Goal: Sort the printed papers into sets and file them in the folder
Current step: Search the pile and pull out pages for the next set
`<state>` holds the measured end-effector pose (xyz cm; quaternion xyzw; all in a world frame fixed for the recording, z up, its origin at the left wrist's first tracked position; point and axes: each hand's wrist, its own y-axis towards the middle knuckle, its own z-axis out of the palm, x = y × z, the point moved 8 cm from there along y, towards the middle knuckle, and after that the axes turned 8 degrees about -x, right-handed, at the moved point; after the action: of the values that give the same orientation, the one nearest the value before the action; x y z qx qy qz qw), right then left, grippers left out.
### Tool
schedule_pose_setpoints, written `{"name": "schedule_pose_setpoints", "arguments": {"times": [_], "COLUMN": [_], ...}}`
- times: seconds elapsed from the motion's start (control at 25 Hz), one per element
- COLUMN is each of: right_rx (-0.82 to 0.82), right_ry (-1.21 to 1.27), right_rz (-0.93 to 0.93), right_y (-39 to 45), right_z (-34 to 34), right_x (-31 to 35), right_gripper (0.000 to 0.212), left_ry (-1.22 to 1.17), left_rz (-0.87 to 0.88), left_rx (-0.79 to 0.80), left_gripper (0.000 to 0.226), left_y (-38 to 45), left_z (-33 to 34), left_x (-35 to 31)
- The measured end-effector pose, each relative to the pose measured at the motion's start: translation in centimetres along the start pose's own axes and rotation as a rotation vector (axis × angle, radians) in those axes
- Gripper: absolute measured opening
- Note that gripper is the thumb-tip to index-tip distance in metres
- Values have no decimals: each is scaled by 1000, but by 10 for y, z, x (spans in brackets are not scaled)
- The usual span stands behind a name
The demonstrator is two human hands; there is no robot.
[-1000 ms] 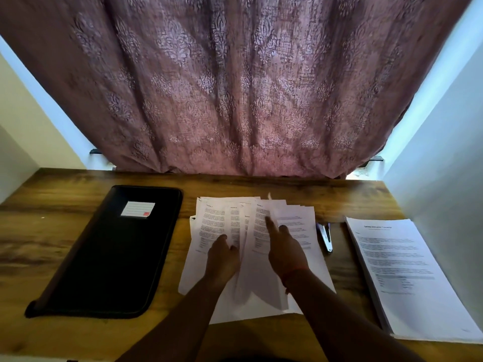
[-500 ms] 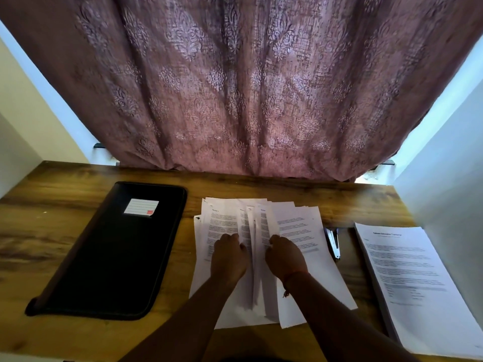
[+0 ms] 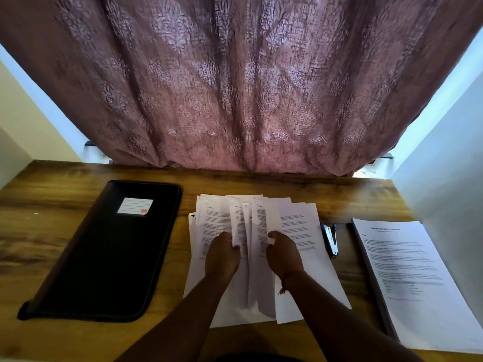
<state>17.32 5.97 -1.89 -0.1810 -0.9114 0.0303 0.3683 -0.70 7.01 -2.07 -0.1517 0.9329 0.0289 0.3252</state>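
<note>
Pinching fanned printed papers [image 3: 261, 231] with my left hand [image 3: 222, 253] and right hand [image 3: 283, 253], their long edges run away from me, closed folder [image 3: 109, 246] lying nearer my left.

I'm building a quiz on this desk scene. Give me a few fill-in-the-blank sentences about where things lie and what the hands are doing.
1. The black folder lies closed to the ____ of the fanned papers.
2. The stapler lies between the fanned papers and the neat ____ of printed sheets.
3. The left hand and right hand both grip ____.
4. Behind the desk hangs a patterned ____.

Missing words: left; stack; papers; curtain
</note>
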Motion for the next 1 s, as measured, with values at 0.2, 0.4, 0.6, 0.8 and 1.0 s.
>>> {"name": "schedule_pose_setpoints", "arguments": {"times": [0.2,0.4,0.6,0.8,1.0], "right_rx": [4,-1,-11,21,7], "right_ry": [32,68,22,10,65], "right_rz": [28,32,-21,-30,-36], "right_y": [1,3,3,2,3], "right_z": [5,4,2,6,6], "right_x": [1,2,10,10,11], "right_gripper": [37,37,35,38,32], "left_ry": [110,202,310,461,153], "left_rz": [150,259,386,562,577], "left_rx": [-72,-114,-103,-56,-16], "left_gripper": [13,24,31,31,25], "left_y": [-6,-4,0,-2,-12], "left_z": [-6,-12,-12,-9,-4], "left_x": [-10,-16,-22,-29,-39]}}
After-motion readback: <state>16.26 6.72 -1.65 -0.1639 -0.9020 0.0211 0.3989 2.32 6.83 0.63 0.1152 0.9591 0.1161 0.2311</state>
